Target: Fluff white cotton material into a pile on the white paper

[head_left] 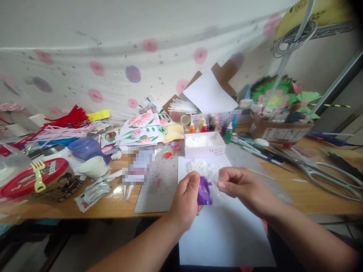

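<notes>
My left hand [184, 200] is closed on a crinkled, shiny purple wrapper-like piece [204, 192], gripped between thumb and fingers. To its right my right hand [244, 187] is closed in a pinch, a little apart from the purple piece. What its fingertips hold, if anything, is too small to make out. Both hands are above a large white sheet of paper [224, 238]. Just beyond them lies a pile of fluffy white bits [200, 167]. Behind the pile stands an open white box [204, 152] with white material inside.
Small paint bottles [228, 133] stand behind the box. Brushes [263, 155] and large scissors [326, 172] lie right, near a cardboard box [279, 128] of paper flowers. At left are a red-lidded tub [53, 183], a white cup [93, 167] and a silver packet [93, 194].
</notes>
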`<state>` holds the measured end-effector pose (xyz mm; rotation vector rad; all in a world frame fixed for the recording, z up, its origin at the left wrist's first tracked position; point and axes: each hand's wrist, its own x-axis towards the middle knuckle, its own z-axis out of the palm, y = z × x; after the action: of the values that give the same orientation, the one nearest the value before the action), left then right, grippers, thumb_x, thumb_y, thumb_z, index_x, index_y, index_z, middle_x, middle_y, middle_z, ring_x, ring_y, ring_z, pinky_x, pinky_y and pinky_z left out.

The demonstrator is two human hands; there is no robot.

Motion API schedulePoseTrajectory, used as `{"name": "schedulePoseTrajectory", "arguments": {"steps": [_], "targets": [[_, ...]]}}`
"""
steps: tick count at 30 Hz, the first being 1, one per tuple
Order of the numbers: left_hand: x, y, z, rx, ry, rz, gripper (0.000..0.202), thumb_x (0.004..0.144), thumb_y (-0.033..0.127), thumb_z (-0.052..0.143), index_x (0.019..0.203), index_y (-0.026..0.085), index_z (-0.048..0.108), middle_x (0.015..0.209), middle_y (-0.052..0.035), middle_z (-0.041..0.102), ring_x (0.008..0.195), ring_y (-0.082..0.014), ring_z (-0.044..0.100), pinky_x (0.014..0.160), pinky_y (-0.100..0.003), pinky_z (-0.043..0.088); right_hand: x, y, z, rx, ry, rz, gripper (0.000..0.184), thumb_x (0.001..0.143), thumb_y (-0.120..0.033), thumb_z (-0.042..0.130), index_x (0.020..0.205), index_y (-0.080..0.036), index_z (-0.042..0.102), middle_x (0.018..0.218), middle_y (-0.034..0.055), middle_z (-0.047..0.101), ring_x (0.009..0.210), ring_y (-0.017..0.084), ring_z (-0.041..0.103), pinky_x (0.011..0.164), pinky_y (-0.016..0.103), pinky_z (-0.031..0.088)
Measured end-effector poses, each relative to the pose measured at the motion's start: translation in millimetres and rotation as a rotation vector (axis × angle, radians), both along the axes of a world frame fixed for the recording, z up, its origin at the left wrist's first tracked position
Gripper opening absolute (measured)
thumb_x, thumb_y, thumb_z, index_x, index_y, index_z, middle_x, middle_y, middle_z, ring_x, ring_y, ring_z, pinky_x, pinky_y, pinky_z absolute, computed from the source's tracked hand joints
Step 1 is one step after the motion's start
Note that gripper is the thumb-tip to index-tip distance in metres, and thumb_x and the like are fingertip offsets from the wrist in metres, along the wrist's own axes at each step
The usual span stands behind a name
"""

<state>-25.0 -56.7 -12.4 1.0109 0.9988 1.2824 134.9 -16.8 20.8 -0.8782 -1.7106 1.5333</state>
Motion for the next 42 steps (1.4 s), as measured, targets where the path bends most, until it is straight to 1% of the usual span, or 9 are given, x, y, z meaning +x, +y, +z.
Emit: {"name": "schedulePoseTrajectory", "arguments": {"steps": [5, 12, 18, 24, 29, 33, 36, 39, 42], "targets": [[-1.4, -0.4, 0.4, -0.027, -0.026, 0.017, 0.045, 0.083, 0.059, 0.046, 0.066, 0.019, 0.037, 0.045, 0.0096, 0.034, 0.031, -0.0025, 0.027, 0.028, -0.014, 0.022, 3.0, -0.5, 1.6, -0.067, 0.001, 0.0, 0.032, 0.08, -0.044, 0.059, 0.064, -0.017, 0.053, 0.054, -0.0042, 0.042, 0.051, 0.009, 0.036, 0.05, 0.024, 0.026], [-1.9, -1.2, 1.6, -0.017, 0.084, 0.003, 0.044, 0.084, 0.06, 0.044, 0.069, 0.019, 0.04, 0.046, 0.0089, 0.035, 0.031, -0.0032, 0.031, 0.028, -0.014, 0.024, -6.1, -3.0, 7.2, 0.081, -0.097, -0.093, 0.029, 0.079, -0.042, 0.059, 0.064, -0.018, 0.055, 0.055, -0.0042, 0.042, 0.052, 0.009, 0.036, 0.049, 0.023, 0.029], [4.3, -1.1, 0.4, -0.008, 0.003, -0.062, 0.043, 0.084, 0.059, 0.043, 0.07, 0.019, 0.041, 0.047, 0.0087, 0.035, 0.031, -0.0029, 0.03, 0.028, -0.014, 0.023, -17.7, -7.1, -6.5, 0.027, -0.022, -0.094, 0.03, 0.075, -0.042, 0.064, 0.064, -0.018, 0.05, 0.061, -0.0018, 0.051, 0.058, 0.011, 0.045, 0.055, 0.025, 0.035], [7.2, -0.3, -3.9, 0.005, -0.025, -0.037, 0.044, 0.086, 0.058, 0.04, 0.067, 0.019, 0.039, 0.046, 0.0088, 0.032, 0.03, -0.0031, 0.029, 0.029, -0.015, 0.019, -21.8, -9.1, -15.0, -0.074, 0.096, -0.048, 0.035, 0.073, -0.044, 0.067, 0.064, -0.019, 0.046, 0.057, -0.0038, 0.047, 0.053, 0.009, 0.04, 0.051, 0.023, 0.031], [0.0, -0.1, 1.5, -0.02, 0.077, 0.067, 0.044, 0.083, 0.059, 0.047, 0.067, 0.019, 0.04, 0.05, 0.0081, 0.033, 0.034, -0.0034, 0.029, 0.029, -0.014, 0.023, -9.5, -4.1, -9.4, -0.051, 0.059, -0.121, 0.033, 0.078, -0.045, 0.062, 0.064, -0.017, 0.052, 0.051, -0.0059, 0.04, 0.049, 0.008, 0.033, 0.048, 0.022, 0.025], [-3.8, 0.9, 3.4, -0.03, 0.113, 0.07, 0.042, 0.084, 0.058, 0.046, 0.069, 0.019, 0.041, 0.053, 0.0074, 0.035, 0.037, -0.0037, 0.029, 0.03, -0.014, 0.024, -6.2, -5.5, -6.6, -0.031, 0.015, -0.161, 0.036, 0.082, -0.047, 0.055, 0.062, -0.018, 0.05, 0.052, -0.0046, 0.043, 0.049, 0.009, 0.037, 0.048, 0.023, 0.028], [-4.8, 2.3, 3.1, -0.011, 0.118, 0.076, 0.041, 0.086, 0.057, 0.043, 0.07, 0.019, 0.04, 0.056, 0.0071, 0.036, 0.04, -0.004, 0.03, 0.034, -0.015, 0.027, -9.4, -8.2, -5.4, 0.044, -0.09, -0.129, 0.036, 0.083, -0.047, 0.052, 0.061, -0.018, 0.05, 0.054, -0.0036, 0.043, 0.051, 0.01, 0.039, 0.05, 0.023, 0.031], [-3.4, 3.3, 0.6, 0.015, 0.19, 0.088, 0.04, 0.087, 0.055, 0.042, 0.071, 0.019, 0.04, 0.06, 0.0058, 0.037, 0.046, -0.0053, 0.034, 0.038, -0.015, 0.028, -16.6, -11.7, -5.8, 0.216, -0.242, -0.122, 0.031, 0.084, -0.039, 0.051, 0.061, -0.019, 0.051, 0.056, -0.003, 0.045, 0.054, 0.011, 0.041, 0.052, 0.024, 0.032], [1.2, 3.1, -4.2, 0.065, 0.254, 0.101, 0.04, 0.087, 0.055, 0.041, 0.07, 0.019, 0.039, 0.064, 0.0043, 0.038, 0.052, -0.0067, 0.036, 0.041, -0.015, 0.03, -25.2, -14.5, -7.9, 0.355, -0.28, -0.131, 0.029, 0.086, -0.034, 0.047, 0.062, -0.019, 0.05, 0.061, -0.0011, 0.05, 0.059, 0.012, 0.045, 0.056, 0.025, 0.034]]}}
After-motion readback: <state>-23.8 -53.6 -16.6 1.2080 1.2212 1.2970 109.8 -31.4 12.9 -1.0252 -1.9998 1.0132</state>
